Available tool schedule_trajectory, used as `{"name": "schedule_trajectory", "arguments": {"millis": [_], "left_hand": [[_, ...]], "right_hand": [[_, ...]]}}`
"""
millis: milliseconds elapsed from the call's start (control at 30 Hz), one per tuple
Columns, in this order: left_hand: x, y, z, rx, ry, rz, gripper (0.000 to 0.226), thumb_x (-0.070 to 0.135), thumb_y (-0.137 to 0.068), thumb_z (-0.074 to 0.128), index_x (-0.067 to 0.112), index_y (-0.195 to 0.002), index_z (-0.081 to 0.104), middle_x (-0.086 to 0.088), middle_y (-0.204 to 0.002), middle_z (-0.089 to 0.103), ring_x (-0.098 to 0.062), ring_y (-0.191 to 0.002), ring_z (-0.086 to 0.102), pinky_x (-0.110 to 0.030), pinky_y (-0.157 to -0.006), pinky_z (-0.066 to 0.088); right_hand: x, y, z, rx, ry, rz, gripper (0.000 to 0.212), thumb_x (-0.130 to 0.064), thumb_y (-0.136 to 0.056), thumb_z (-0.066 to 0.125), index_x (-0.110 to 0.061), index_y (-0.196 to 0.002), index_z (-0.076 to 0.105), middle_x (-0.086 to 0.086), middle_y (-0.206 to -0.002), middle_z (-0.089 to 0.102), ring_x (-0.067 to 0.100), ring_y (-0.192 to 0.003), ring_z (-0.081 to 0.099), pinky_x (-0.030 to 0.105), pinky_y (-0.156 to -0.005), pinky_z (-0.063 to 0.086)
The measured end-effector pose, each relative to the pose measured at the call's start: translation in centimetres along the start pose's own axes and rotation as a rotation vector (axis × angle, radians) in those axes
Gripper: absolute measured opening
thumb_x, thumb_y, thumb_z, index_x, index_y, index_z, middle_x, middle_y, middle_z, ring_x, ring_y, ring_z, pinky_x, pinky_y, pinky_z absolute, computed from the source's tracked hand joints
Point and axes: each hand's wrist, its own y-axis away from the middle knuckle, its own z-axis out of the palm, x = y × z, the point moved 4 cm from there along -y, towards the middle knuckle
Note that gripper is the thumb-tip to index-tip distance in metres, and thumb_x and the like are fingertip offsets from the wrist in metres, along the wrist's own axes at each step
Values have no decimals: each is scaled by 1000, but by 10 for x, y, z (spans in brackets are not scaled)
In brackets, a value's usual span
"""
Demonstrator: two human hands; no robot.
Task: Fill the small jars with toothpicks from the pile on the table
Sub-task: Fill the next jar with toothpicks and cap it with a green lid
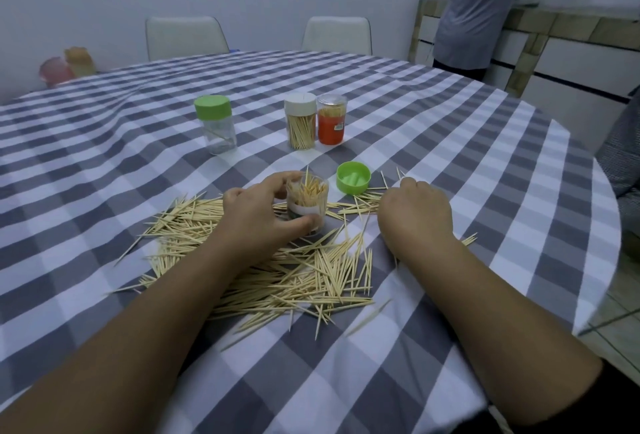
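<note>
Checked bench (450, 143): open jar (307, 203) upright, gripped by left hand (258, 215), toothpicks inside pointing up; right hand (414, 214) curled over scattered pile (294, 274), contents unclear.

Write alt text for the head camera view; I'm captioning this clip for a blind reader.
A person's left hand grips an open clear jar packed with toothpicks, while the right hand, fingers curled, rests on the toothpick pile spread over a grey checked tablecloth. A loose green lid lies nearby; three capped jars stand behind.
</note>
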Motion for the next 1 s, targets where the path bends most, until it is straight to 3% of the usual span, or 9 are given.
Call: {"name": "schedule_trajectory", "arguments": {"millis": [67,167,333,433,533,600,700,867,1000], "left_hand": [[1,-1,-1,-6,16,-5,71,59,-69,67,36,-133,46,21,-100,56,24,-86,36,-35,-109,24],[1,-2,-1,-29,14,-20,74,62,-62,59,37,-130,48,27,-90,56,6,-92,49,-46,-108,30],[-2,-4,1,-32,23,-26,70,66,-61,61,43,-126,46,31,-89,54,6,-91,52,-45,-108,30],[-3,-4,0,-4,14,-19,66,58,-71,71,38,-130,47,29,-89,53,20,-87,39,-36,-107,23],[-1,-4,-1,6,8,-13,62,49,-76,72,36,-131,47,25,-92,55,24,-84,34,-30,-101,20],[-1,-3,-1,4,14,-23,65,49,-75,72,37,-133,44,25,-93,53,20,-86,35,-27,-95,18],[-1,-2,-3,-18,30,-69,80,52,-74,72,43,-141,30,19,-103,48,-3,-98,26,-29,-91,19],[4,1,-3,-58,-4,-49,85,52,-74,72,41,-144,26,17,-115,42,0,-96,17,-33,-104,18],[1,0,-3,-19,24,10,82,52,-72,74,36,-142,35,11,-136,47,-4,-115,34,-37,-111,21]], "right_hand": [[1,-1,1,35,-18,16,30,-2,-90,40,0,-116,54,17,-120,52,33,-111,50,36,-87,39],[3,0,2,60,-58,30,27,-1,-88,42,-2,-112,56,15,-117,56,32,-110,51,35,-86,39],[12,-2,-1,161,-175,46,25,-1,-88,41,-7,-110,52,10,-105,63,32,-99,56,34,-80,34],[18,-6,2,161,-490,122,28,-3,-93,34,-14,-111,51,7,-94,61,32,-97,51,33,-73,35],[18,-10,3,154,-827,118,22,-11,-97,34,-20,-98,54,4,-93,63,26,-93,55,36,-73,42],[16,-11,0,170,-1040,90,21,-15,-99,38,-18,-91,56,1,-92,64,22,-91,58,32,-76,43],[15,-12,-4,187,-1331,75,24,-13,-99,44,-19,-81,58,-3,-82,66,21,-92,63,33,-84,47],[2,-12,-11,119,-1722,42,20,-9,-99,44,-16,-86,58,1,-76,69,24,-86,67,50,-92,51],[-9,-15,-34,137,-1835,-31,21,-8,-99,42,-15,-87,58,1,-75,69,24,-85,68,47,-91,52]]}}
